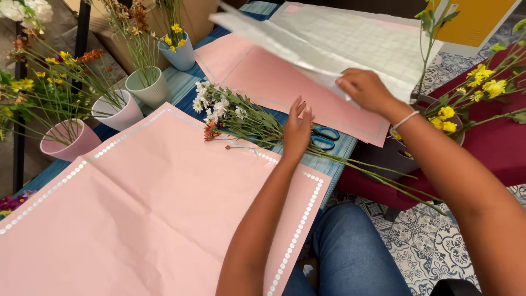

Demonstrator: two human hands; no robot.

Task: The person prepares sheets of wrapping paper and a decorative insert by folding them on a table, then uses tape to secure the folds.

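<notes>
My left hand (297,131) lies flat, fingers together, on the stems of a bunch of white and red flowers (224,112) lying across the table. My right hand (366,90) grips the edge of a white tissue sheet (307,41) lifted above a pink paper sheet (285,82). A large pink wrapping sheet with a white dotted border (142,208) is spread in front of me. Blue-handled scissors (324,138) lie just right of my left hand, partly under it.
Four small pots with stems stand along the table's left side: pink (68,142), white (118,112), pale green (147,85), light blue (181,52). A dark pot of yellow flowers (463,104) sits at the right beside a red seat. Patterned floor tiles lie below.
</notes>
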